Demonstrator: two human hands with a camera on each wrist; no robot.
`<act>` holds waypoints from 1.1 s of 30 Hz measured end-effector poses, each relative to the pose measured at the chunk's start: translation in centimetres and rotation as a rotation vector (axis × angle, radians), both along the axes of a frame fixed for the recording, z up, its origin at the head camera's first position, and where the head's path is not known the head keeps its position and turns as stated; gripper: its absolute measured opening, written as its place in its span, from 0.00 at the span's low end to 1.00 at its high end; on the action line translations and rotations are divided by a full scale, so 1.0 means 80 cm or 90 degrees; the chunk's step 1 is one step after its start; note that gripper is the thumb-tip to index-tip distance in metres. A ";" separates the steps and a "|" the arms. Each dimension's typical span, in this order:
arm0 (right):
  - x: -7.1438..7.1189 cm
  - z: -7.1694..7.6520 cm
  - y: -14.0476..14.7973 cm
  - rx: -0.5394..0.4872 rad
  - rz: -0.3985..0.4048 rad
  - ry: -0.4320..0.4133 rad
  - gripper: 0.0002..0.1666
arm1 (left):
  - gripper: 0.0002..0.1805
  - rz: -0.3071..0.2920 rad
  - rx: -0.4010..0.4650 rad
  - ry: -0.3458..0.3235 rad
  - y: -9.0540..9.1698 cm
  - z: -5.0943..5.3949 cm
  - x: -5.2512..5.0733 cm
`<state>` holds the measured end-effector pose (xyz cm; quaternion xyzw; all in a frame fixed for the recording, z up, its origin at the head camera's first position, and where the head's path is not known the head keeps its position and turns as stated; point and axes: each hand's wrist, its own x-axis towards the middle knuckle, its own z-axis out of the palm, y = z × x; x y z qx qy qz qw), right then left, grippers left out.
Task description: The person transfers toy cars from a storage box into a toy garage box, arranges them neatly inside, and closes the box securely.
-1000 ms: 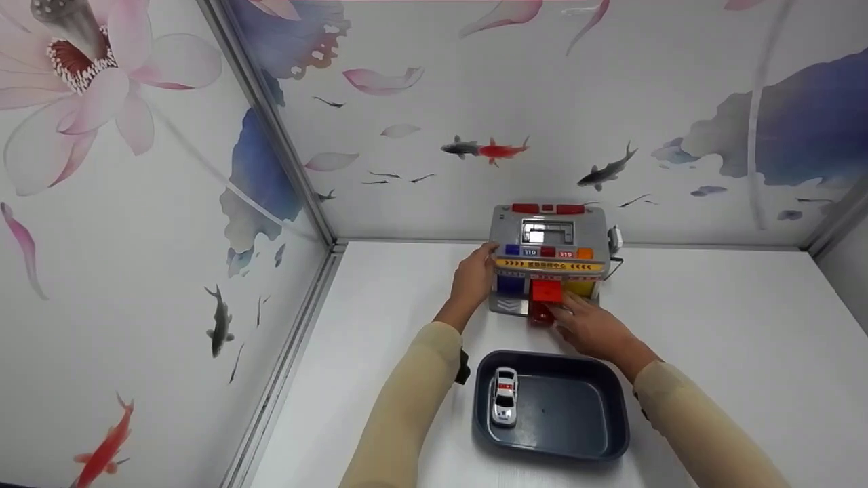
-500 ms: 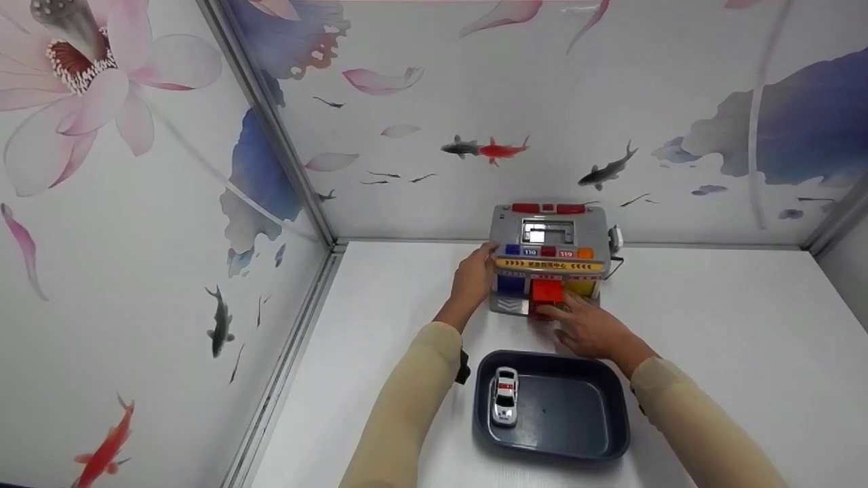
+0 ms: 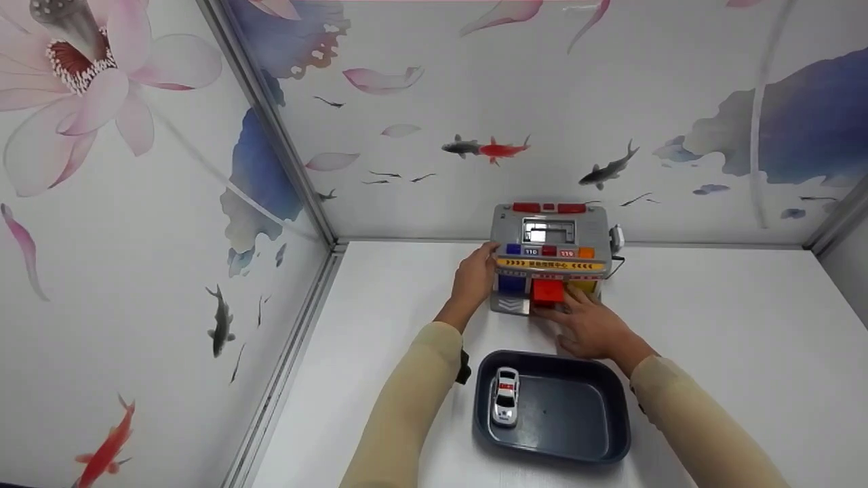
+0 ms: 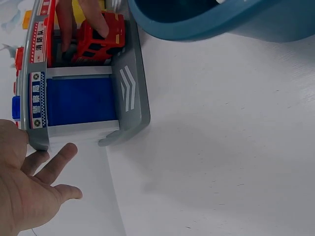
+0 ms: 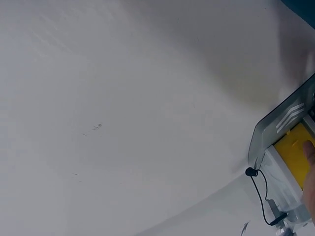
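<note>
A grey toy rescue station (image 3: 550, 237) stands against the back wall. My left hand (image 3: 473, 278) touches its left side, fingers fairly straight in the left wrist view beside the blue door (image 4: 81, 101). My right hand (image 3: 591, 329) is at the middle bay, under a raised red door flap (image 3: 548, 291). In the left wrist view, one of its fingers presses a red toy vehicle (image 4: 101, 42) standing inside that bay, and another reaches past it. A finger also lies by the yellow door (image 5: 295, 152) in the right wrist view. The vehicle is mostly hidden in the head view.
In front of the station sits a dark blue tray (image 3: 553, 451) holding a white toy car (image 3: 505, 396) at its left. A black cord (image 5: 261, 196) hangs at the station's right side. Patterned wall panels (image 3: 407, 203) enclose the white table (image 3: 712, 339).
My right hand has pushed the red toy vehicle from the front of the middle bay back under the raised flap. My left hand stays on the station's side.
</note>
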<state>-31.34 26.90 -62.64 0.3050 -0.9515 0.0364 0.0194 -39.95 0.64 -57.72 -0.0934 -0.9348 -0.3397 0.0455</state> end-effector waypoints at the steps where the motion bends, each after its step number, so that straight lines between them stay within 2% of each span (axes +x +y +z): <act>1: 0.000 0.000 0.000 0.003 -0.007 -0.001 0.39 | 0.22 0.001 0.001 0.000 0.000 0.000 0.000; 7: -0.004 0.003 -0.002 0.018 -0.041 -0.033 0.39 | 0.22 0.010 0.001 -0.015 0.000 0.000 -0.002; 15: -0.015 0.012 -0.013 0.048 -0.085 -0.090 0.34 | 0.22 0.009 -0.004 -0.014 0.001 -0.001 -0.001; 24: -0.029 0.015 -0.018 0.093 -0.115 -0.092 0.28 | 0.22 0.010 0.000 -0.007 0.002 -0.004 0.001; 29: -0.033 0.018 -0.020 0.109 -0.104 -0.074 0.19 | 0.22 0.001 -0.007 0.011 0.002 -0.003 0.001; 33: -0.033 0.017 -0.019 0.098 -0.094 -0.065 0.18 | 0.22 0.000 -0.011 0.020 -0.001 -0.001 0.002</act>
